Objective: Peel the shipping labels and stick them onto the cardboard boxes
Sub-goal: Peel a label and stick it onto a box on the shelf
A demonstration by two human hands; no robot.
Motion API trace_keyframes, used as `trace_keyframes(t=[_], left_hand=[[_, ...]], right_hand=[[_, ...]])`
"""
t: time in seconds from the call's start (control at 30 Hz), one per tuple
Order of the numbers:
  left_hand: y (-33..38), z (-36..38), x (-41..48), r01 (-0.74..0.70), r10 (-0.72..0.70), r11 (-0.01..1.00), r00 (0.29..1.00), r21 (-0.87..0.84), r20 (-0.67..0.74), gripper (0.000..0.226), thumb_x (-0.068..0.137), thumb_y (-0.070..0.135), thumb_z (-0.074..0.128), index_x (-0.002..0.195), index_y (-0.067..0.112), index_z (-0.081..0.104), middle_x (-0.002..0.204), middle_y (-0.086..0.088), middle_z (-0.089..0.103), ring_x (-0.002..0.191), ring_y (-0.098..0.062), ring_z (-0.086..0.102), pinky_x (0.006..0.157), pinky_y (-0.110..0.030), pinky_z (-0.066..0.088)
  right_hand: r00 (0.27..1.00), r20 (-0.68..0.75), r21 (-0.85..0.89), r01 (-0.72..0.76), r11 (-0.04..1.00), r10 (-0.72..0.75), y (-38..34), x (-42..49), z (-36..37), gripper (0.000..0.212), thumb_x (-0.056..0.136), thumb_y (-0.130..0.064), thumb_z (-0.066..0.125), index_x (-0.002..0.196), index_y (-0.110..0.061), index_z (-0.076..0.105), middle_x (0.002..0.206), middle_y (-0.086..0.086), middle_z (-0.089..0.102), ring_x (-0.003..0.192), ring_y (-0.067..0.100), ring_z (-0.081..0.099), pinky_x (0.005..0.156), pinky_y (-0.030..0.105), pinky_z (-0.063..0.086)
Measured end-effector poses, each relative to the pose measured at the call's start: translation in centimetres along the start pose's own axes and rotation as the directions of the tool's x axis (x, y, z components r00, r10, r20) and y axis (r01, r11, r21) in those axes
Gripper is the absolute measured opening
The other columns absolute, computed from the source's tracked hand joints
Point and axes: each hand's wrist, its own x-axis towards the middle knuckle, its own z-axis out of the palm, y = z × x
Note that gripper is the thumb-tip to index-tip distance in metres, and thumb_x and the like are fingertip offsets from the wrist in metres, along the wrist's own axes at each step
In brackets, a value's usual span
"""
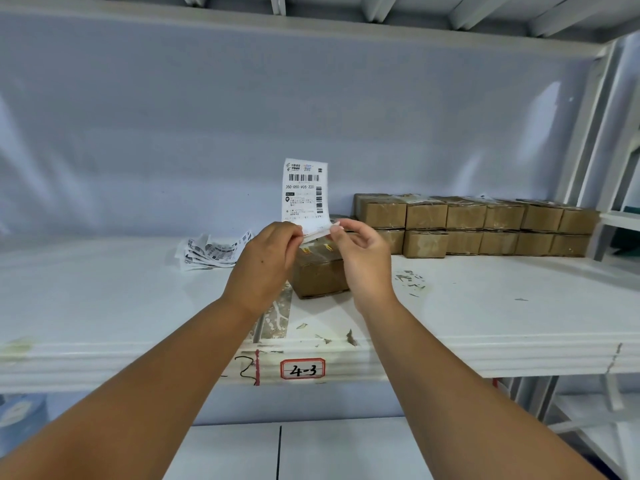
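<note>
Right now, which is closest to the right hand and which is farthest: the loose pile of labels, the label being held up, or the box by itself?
1. The held label: pinched by the right hand itself.
2. The lone box: just below, slightly left.
3. The label pile: far left, beyond the left hand.

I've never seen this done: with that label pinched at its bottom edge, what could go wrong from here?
Left hand and right hand pinch the shipping label only at its bottom edge; the sheet might curl and stick to itself. The cardboard box is partly hidden behind them, so it could land crooked.
</note>
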Motion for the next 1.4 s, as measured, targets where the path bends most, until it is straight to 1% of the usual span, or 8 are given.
trace_keyframes(t=[0.23, 0.43, 0.6, 0.77, 0.97, 1.1, 1.23, 1.4], left_hand=[[0.2, 0.1, -0.3, -0.063, 0.064, 0.998, 0.998, -0.004, 0.020, 0.014, 0.092, 0.012, 0.052, 0.095, 0.001, 0.060, 0.101, -0.013, 0.065, 0.084, -0.029, 0.064, 0.070, -0.040, 0.055], [0.5, 0.1, -0.2, -0.001, 0.001, 1.000, 1.000, 0.006, -0.023, 0.013, 0.095, 0.010, 0.051, 0.091, -0.001, 0.056, 0.089, -0.016, 0.067, 0.074, -0.031, 0.061, 0.061, -0.036, 0.046], [0.3, 0.2, -0.4, -0.046, 0.046, 0.999, 0.999, -0.016, 0.005, 0.010, 0.093, 0.010, 0.054, 0.093, 0.001, 0.057, 0.095, -0.018, 0.068, 0.079, -0.034, 0.065, 0.065, -0.042, 0.054], [0.3, 0.2, -0.4, -0.092, 0.092, 0.996, 0.995, -0.010, 0.048, 0.029, 0.091, 0.027, 0.044, 0.094, 0.002, 0.058, 0.094, -0.017, 0.070, 0.076, -0.033, 0.067, 0.061, -0.042, 0.056], [0.2, -0.2, 0.1, 0.188, -0.186, 0.975, 0.982, -0.115, 0.026, 0.009, 0.098, 0.015, 0.044, 0.092, 0.009, 0.049, 0.077, -0.009, 0.060, 0.064, -0.025, 0.059, 0.056, -0.035, 0.046], [0.1, -0.7, 0.5, 0.393, -0.429, 0.846, 0.903, -0.359, -0.023, 0.011, 0.099, 0.014, 0.042, 0.088, 0.013, 0.045, 0.082, -0.011, 0.063, 0.060, -0.010, 0.066, 0.057, -0.024, 0.056], [-0.2, -1.4, 0.7, 0.439, -0.521, 0.731, 0.853, -0.523, -0.012, 0.018, 0.100, 0.018, 0.040, 0.083, 0.024, 0.045, 0.073, -0.009, 0.065, 0.054, -0.017, 0.068, 0.058, -0.032, 0.057], [-0.7, -2.3, 1.5, 0.441, -0.634, 0.341, 0.760, -0.830, 0.143, 0.018, 0.100, 0.010, 0.041, 0.084, 0.014, 0.046, 0.084, -0.009, 0.055, 0.072, -0.020, 0.072, 0.062, -0.020, 0.056]], right_hand=[[0.999, 0.012, 0.012, -0.045, 0.999, 0.045, -0.2, -0.1, -0.1, 0.014, 0.088, -0.015, 0.067, 0.096, -0.025, 0.064, 0.093, 0.001, 0.073, 0.087, 0.013, 0.069, 0.084, 0.027, 0.052], [0.994, 0.091, 0.058, -0.071, 0.996, 0.066, -0.4, -0.2, -0.2, 0.030, 0.088, -0.003, 0.064, 0.110, -0.021, 0.057, 0.086, -0.002, 0.072, 0.075, 0.002, 0.068, 0.071, 0.013, 0.050], [0.987, 0.136, 0.135, -0.103, 0.985, 0.085, -0.7, -0.3, -0.1, 0.047, 0.084, -0.001, 0.068, 0.124, -0.018, 0.050, 0.088, 0.004, 0.071, 0.081, 0.012, 0.068, 0.084, 0.025, 0.053], [0.983, 0.162, 0.090, -0.101, 0.991, 0.085, -0.5, -0.2, 0.0, 0.052, 0.085, -0.001, 0.067, 0.128, -0.021, 0.045, 0.086, 0.005, 0.070, 0.083, 0.016, 0.067, 0.087, 0.029, 0.052], [0.981, 0.183, 0.008, -0.062, 0.998, 0.059, -0.6, -0.3, 0.0, 0.055, 0.084, 0.004, 0.064, 0.122, -0.029, 0.042, 0.078, 0.002, 0.064, 0.083, 0.016, 0.063, 0.082, 0.028, 0.051], [0.992, 0.112, -0.035, -0.057, 0.998, 0.061, -0.9, -0.7, -0.1, 0.052, 0.082, 0.007, 0.052, 0.119, -0.029, 0.042, 0.073, 0.002, 0.051, 0.066, 0.008, 0.052, 0.061, 0.017, 0.043], [0.996, -0.054, 0.006, -0.073, 0.997, 0.073, -1.0, -0.7, -0.4, 0.037, 0.085, 0.002, 0.047, 0.109, -0.027, 0.042, 0.073, -0.002, 0.046, 0.059, 0.009, 0.046, 0.056, 0.023, 0.038], [0.953, -0.264, 0.014, -0.148, 0.989, 0.146, -0.9, -0.3, -1.0, 0.023, 0.090, -0.004, 0.041, 0.102, -0.023, 0.037, 0.076, -0.003, 0.047, 0.057, 0.011, 0.044, 0.052, 0.026, 0.034]])
